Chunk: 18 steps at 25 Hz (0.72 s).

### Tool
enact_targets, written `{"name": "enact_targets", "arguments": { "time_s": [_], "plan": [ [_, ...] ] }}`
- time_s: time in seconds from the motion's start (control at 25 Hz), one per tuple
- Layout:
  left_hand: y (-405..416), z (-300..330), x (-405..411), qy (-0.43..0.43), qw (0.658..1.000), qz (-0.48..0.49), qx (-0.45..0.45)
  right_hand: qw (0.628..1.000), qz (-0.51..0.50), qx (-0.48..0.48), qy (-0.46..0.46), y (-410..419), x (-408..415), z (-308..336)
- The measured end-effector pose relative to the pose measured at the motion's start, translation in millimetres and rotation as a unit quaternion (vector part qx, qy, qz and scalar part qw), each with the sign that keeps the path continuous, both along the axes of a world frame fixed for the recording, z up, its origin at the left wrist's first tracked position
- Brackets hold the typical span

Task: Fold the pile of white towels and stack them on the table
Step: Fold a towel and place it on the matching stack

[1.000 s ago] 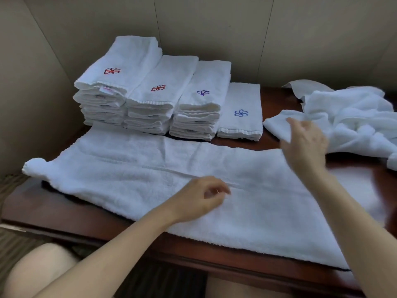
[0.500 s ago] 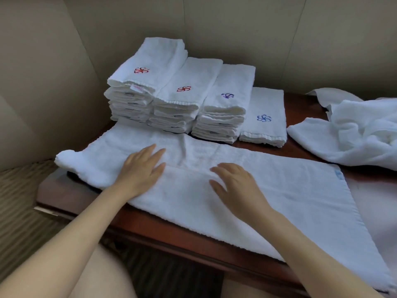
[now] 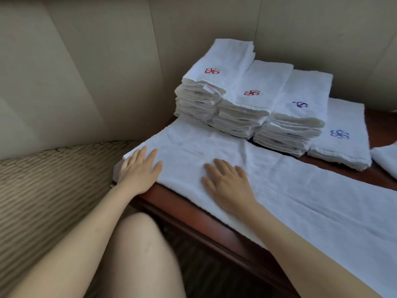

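Observation:
A long white towel (image 3: 300, 190), folded lengthwise, lies flat along the dark wooden table (image 3: 193, 211). My left hand (image 3: 139, 168) presses flat on its left end, which hangs a little over the table's edge. My right hand (image 3: 225, 179) rests flat on the towel a short way to the right, fingers straight. Behind the towel stand several stacks of folded white towels (image 3: 247, 100) with red and blue embroidered marks. A single folded towel (image 3: 341, 136) lies at the right of them. A corner of the unfolded pile (image 3: 386, 160) shows at the right edge.
Beige padded wall panels (image 3: 86, 72) close off the back and left. Striped carpet (image 3: 43, 190) lies left of the table. My bare knee (image 3: 139, 254) is under the table's front edge.
Both hands have slid leftward along the towel, smoothing it; the left hand now reaches its left end. The view has turned left, so the unfolded pile is almost out of frame.

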<state>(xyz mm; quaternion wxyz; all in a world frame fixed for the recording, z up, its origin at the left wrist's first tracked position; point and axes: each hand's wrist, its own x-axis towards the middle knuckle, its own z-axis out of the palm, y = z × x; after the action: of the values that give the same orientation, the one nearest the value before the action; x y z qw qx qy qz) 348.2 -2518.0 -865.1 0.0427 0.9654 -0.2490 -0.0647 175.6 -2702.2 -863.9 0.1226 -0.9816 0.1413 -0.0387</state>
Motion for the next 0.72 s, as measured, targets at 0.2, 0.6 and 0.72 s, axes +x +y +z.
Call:
{"name": "enact_targets", "arguments": {
  "time_s": [0.2, 0.6, 0.72],
  "plan": [
    [-5.9, 7.3, -24.6, -0.005, 0.983, -0.145, -0.112, 0.996, 0.01, -0.038, -0.078, 17.2, -19.5, 6.3],
    [24.8, 4.4, -25.3, 0.05, 0.959, -0.212, -0.183, 0.992, 0.097, -0.041, 0.076, 35.7, -44.1, 2.2],
    [29.7, 3.6, -22.6, 0.003, 0.958, -0.226, -0.179, 0.991, 0.1, -0.038, 0.077, 41.3, -47.7, 4.0]
  ]
}}
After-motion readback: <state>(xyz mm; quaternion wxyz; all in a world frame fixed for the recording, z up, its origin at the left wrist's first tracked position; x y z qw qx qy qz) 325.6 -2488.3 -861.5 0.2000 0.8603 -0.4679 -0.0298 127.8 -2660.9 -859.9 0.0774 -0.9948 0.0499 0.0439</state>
